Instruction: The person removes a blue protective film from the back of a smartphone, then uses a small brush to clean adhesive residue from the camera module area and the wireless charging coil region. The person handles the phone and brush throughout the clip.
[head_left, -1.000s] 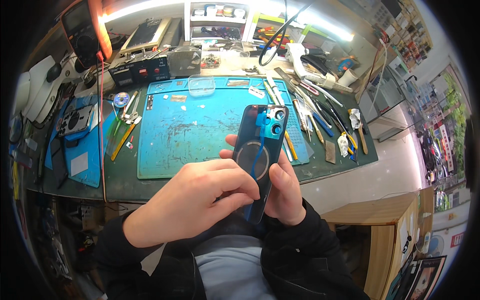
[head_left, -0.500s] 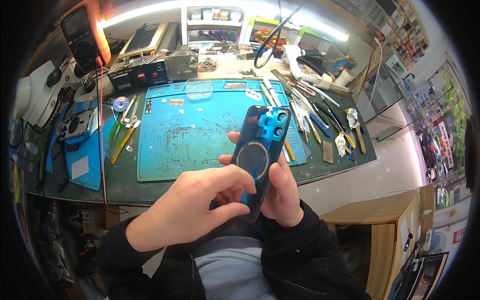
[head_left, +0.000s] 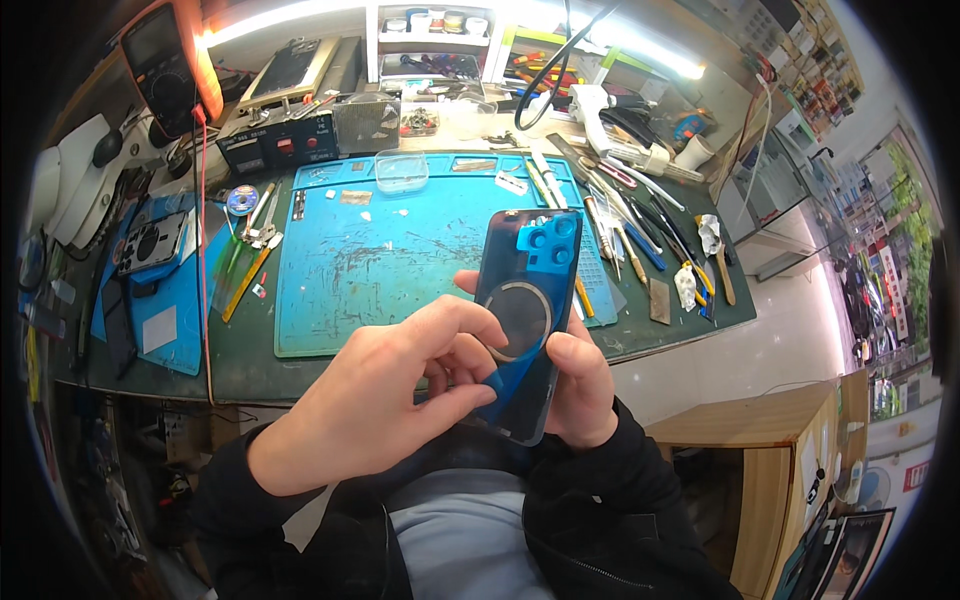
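My right hand (head_left: 583, 390) grips a dark, glossy phone back panel (head_left: 562, 325), thumb on its right edge and fingers behind it. The panel is tilted, with a pale ring on its middle and a bright blue piece around the camera holes (head_left: 548, 243) at the top. My left hand (head_left: 400, 375) is at the panel's lower left edge. Its thumb and fingers pinch a thin, clear blue film (head_left: 494, 382) there, and its index finger lies over the panel near the ring.
A blue repair mat (head_left: 340, 290) lies on the bench, with a clear plastic box (head_left: 400, 172) at its far edge. Pliers and tweezers (head_left: 640, 230) spread out at the right. Another phone part (head_left: 155, 245), a solder spool (head_left: 241, 200) and an orange multimeter (head_left: 165, 65) are at the left.
The panel has turned in my right hand, its lower end shifting to the right and its reflections changing. My left hand stays at its lower left edge.
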